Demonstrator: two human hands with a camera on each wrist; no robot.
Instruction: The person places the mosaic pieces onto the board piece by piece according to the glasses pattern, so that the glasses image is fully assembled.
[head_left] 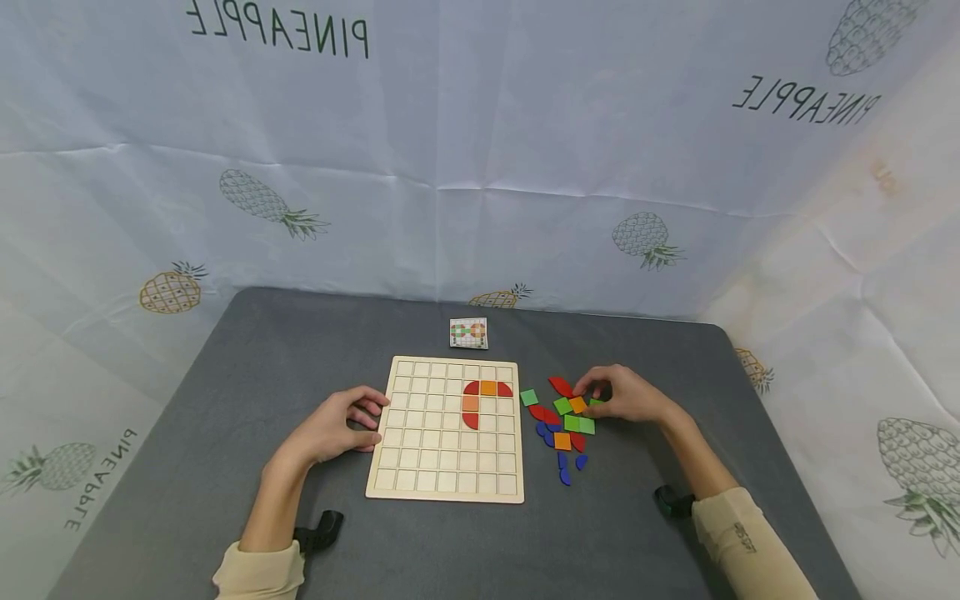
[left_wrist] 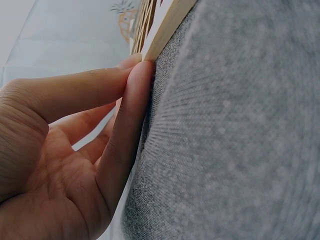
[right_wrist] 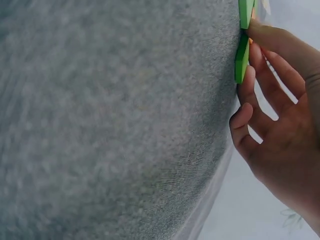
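Observation:
A pale wooden grid board (head_left: 420,483) lies on the table. Along its left edge, my left hand (head_left: 333,425) has thumb and fingertips gripping the rim; the left wrist view shows fingertips (left_wrist: 140,70) at the wooden edge. In the board's upper right sit two orange squares (head_left: 488,388) and red curved pieces (head_left: 471,422). Right of the board, my right hand (head_left: 622,394) is among loose pieces, thumb and index finger around an orange square (head_left: 577,404). Green pieces (right_wrist: 242,60) stand beside its fingertips in the right wrist view, largely covering the orange one.
A small printed pattern card (head_left: 468,333) lies behind the board. Loose green (head_left: 580,425), red (head_left: 538,412) and blue (head_left: 565,477) pieces, with another orange square (head_left: 562,442), spread right of the board. A pineapple-print cloth (head_left: 450,242) hangs behind the grey table (head_left: 315,333).

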